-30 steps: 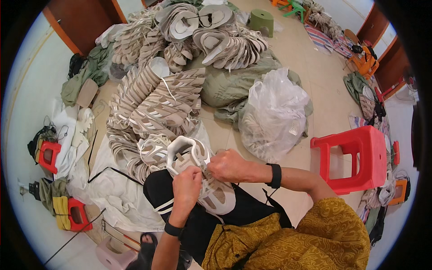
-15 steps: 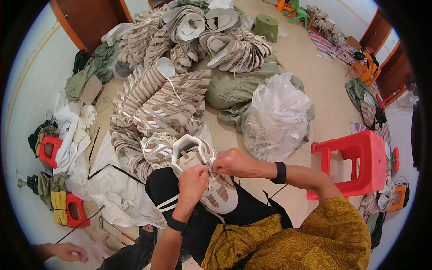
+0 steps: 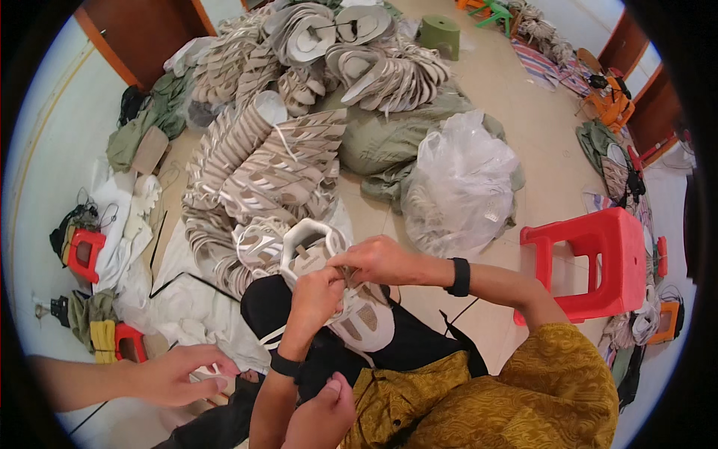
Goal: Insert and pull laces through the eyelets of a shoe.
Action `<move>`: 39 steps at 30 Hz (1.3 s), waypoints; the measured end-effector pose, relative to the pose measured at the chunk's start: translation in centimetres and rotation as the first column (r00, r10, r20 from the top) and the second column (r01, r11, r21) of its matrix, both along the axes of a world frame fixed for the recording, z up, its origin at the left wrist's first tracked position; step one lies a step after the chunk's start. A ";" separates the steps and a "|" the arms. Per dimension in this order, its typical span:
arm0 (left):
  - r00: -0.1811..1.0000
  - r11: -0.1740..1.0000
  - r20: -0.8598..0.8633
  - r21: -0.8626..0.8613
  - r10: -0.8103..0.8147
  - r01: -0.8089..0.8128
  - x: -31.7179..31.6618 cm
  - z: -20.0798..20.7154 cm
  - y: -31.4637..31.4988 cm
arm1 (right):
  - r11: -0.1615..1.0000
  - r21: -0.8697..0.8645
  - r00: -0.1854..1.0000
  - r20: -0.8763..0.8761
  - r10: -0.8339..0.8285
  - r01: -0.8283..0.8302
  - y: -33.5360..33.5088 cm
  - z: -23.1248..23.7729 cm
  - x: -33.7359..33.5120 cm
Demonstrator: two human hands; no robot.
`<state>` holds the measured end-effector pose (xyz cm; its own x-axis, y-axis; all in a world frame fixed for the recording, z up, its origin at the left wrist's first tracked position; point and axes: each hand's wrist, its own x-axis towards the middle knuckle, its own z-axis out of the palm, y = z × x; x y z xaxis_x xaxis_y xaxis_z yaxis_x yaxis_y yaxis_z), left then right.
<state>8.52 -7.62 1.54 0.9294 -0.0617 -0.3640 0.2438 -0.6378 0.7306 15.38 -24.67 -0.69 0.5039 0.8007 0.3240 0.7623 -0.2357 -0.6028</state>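
Note:
A beige and white mesh sneaker (image 3: 370, 325) rests on my lap, its opening away from me and its toe towards me. Both my hands meet over its lacing. My left hand (image 3: 318, 295) is closed on the near left side of the lacing. From the right, my right hand (image 3: 374, 262) pinches at the same spot, its fingertips against the left ones. Whatever thin lace lies between the fingertips is hidden. Another person's hand (image 3: 176, 374) reaches in from the left with fingers apart, and another bare hand (image 3: 325, 415) shows over my left forearm.
Large stacks of beige shoe uppers (image 3: 280, 165) fill the floor ahead. A clear plastic bag (image 3: 460, 183) leans on a green sack (image 3: 381, 146). To the right stands a red stool (image 3: 591, 262); a white sheet (image 3: 202, 322) lies to the left.
The other person's hand has come further in from the left, and a second hand has appeared at the lower edge. My right hand has drawn slightly left, closer to my left hand.

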 end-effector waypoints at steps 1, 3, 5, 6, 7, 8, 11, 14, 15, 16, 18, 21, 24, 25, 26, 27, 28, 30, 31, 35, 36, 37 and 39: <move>0.997 0.991 -0.069 -0.126 0.046 -0.055 0.1 0.5 0.0 | 1.000 0.003 1.000 0.022 0.002 -0.002 0.0 0.2 0.0; 0.973 0.927 -0.188 -0.323 0.134 -0.190 0.1 1.4 0.4 | 1.000 0.024 1.000 0.008 0.011 -0.011 0.1 0.2 0.1; 0.974 0.888 -0.136 -0.404 0.181 -0.222 0.0 0.9 1.0 | 0.999 0.032 1.000 0.006 -0.004 0.003 -0.1 -0.7 0.2; 0.972 0.837 -0.088 -0.495 0.220 -0.234 -0.1 1.0 1.3 | 0.999 0.041 1.000 -0.002 0.013 -0.013 -0.1 -0.6 0.2; 0.975 0.850 -0.069 -0.480 0.210 -0.217 0.2 1.2 2.1 | 1.000 0.000 0.999 -0.027 0.017 -0.017 -0.1 -0.2 0.3; 0.965 0.772 -0.134 -0.580 0.225 -0.261 0.5 1.4 2.6 | 0.999 -0.045 0.999 -0.050 0.018 -0.020 -0.2 0.2 0.5; 0.926 0.594 -0.256 -0.713 0.276 -0.374 0.9 1.9 4.4 | 0.994 -0.100 0.993 -0.109 0.034 -0.045 -0.2 0.8 0.7; 0.891 0.416 -0.291 -0.804 0.348 -0.425 1.0 2.0 6.3 | 0.997 -0.046 0.990 -0.128 0.055 -0.061 0.1 1.0 0.7; 0.889 0.368 -0.270 -0.836 0.371 -0.407 0.8 2.4 7.0 | 0.996 -0.052 0.991 -0.122 0.061 -0.068 0.2 1.2 0.7; 0.889 0.346 -0.256 -0.852 0.379 -0.393 0.7 2.6 7.8 | 0.996 -0.057 0.991 -0.114 0.067 -0.074 0.4 1.5 0.6; 0.895 0.322 -0.251 -0.869 0.367 -0.376 1.1 2.0 8.7 | 0.995 -0.074 0.987 -0.147 0.060 -0.072 0.1 1.4 0.6; 0.896 0.292 -0.229 -0.889 0.381 -0.352 1.5 1.2 9.6 | 0.994 -0.098 0.988 -0.152 0.035 -0.051 -0.4 1.1 0.7; 0.883 0.282 -0.226 -0.890 0.410 -0.359 1.0 1.3 10.8 | 0.994 -0.076 0.994 -0.078 0.077 -0.083 0.1 1.5 0.5; 0.878 0.280 -0.230 -0.887 0.419 -0.366 1.0 1.2 11.0 | 0.993 -0.086 0.990 -0.122 0.069 -0.079 0.1 1.6 0.4; 0.876 0.278 -0.234 -0.886 0.422 -0.371 1.2 1.6 10.7 | 0.992 -0.101 0.985 -0.166 0.053 -0.071 0.0 1.6 0.4; 0.876 0.278 -0.234 -0.886 0.422 -0.371 1.3 2.0 10.3 | 0.992 -0.101 0.985 -0.166 0.053 -0.071 -0.1 1.5 0.5; 0.870 0.259 -0.240 -0.891 0.432 -0.374 1.1 2.4 9.9 | 0.993 -0.097 0.985 -0.164 0.057 -0.073 -0.1 1.4 0.5; 0.860 0.241 -0.245 -0.894 0.447 -0.379 0.9 2.9 9.8 | 0.993 -0.089 0.984 -0.163 0.066 -0.082 0.1 1.4 0.5; 0.859 0.241 -0.240 -0.895 0.452 -0.376 0.8 2.9 10.1 | 0.993 -0.084 0.985 -0.154 0.074 -0.087 0.3 1.5 0.5; 0.860 0.229 -0.252 -0.896 0.444 -0.381 1.5 2.6 9.9 | 0.995 -0.073 0.991 -0.122 0.051 -0.061 -0.3 1.1 0.7; 0.860 0.232 -0.248 -0.896 0.445 -0.378 1.4 3.0 9.8 | 0.996 -0.070 0.991 -0.119 0.053 -0.061 -0.2 1.3 0.7; 0.846 0.235 -0.254 -0.888 0.468 -0.396 1.3 3.3 9.8 | 0.996 -0.058 0.991 -0.119 0.057 -0.064 -0.1 1.4 0.7; 0.831 0.237 -0.263 -0.877 0.490 -0.418 1.1 3.6 9.8 | 0.997 -0.047 0.991 -0.122 0.061 -0.068 0.1 1.4 0.7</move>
<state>9.61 2.18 5.09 0.9318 0.1359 -0.3365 0.2001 0.5811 0.7889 16.04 -24.59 0.72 0.4835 0.8467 0.2222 0.6996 -0.2212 -0.6795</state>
